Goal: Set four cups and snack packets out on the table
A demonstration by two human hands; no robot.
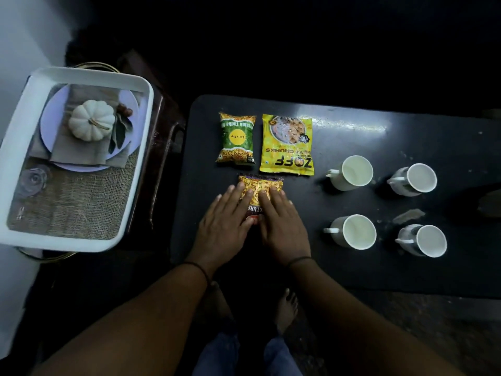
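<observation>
A white tray (81,241) stands left of the black desk (406,261). Left hand (226,221) and right hand (279,221) lie flat, fingers spread, on a mixture packet (257,185); beyond lie a green packet (236,138) and yellow Zoff packet (288,146). Four white cups (352,176) stand right.

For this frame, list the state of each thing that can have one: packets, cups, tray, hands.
Green packet: sealed, flat on table.
Yellow packet: sealed, flat.
Third packet: flat, under both hands.
Four cups: upright, empty.
White tray: holds nothing loose.
Left hand: flat, fingers spread.
Right hand: same.
</observation>
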